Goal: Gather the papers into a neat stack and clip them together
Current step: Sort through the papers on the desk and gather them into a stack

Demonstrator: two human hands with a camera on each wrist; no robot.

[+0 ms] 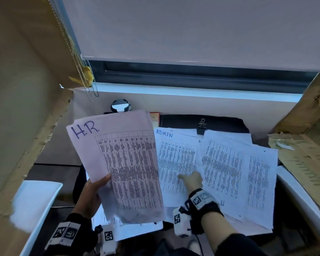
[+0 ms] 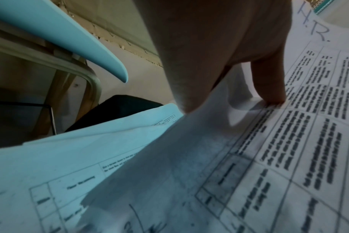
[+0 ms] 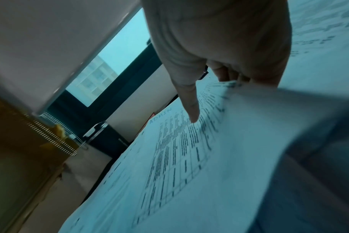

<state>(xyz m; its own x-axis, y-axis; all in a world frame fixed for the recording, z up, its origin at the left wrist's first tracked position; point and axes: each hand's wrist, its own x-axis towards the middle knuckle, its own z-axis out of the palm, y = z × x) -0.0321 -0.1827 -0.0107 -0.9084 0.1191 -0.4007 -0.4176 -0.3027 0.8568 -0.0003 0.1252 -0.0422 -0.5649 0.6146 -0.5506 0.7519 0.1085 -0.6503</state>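
Observation:
My left hand point(image 1: 100, 182) holds a stack of pinkish papers marked "H.R." point(image 1: 118, 163) tilted up off the desk, thumb on top, fingers hidden behind. In the left wrist view the thumb point(image 2: 269, 88) presses on that stack point(image 2: 289, 141). My right hand point(image 1: 190, 180) is at the right edge of the white sheet marked "ADMIN" point(image 1: 174, 156). Its thumb point(image 3: 191, 110) lies on the sheet point(image 3: 169, 157) and its fingers curl round the edge. More printed sheets point(image 1: 229, 163) lie fanned to the right. A black binder clip point(image 1: 202, 124) sits behind them on a black folder point(image 1: 225, 122).
Cardboard walls stand at the left point(image 1: 17, 108) and right point(image 1: 303, 154). A white tray point(image 1: 35, 204) lies at the lower left. A round metal object point(image 1: 120, 105), an orange book point(image 1: 154, 118) and a bead chain point(image 1: 90, 93) are at the back under the window sill point(image 1: 174, 93).

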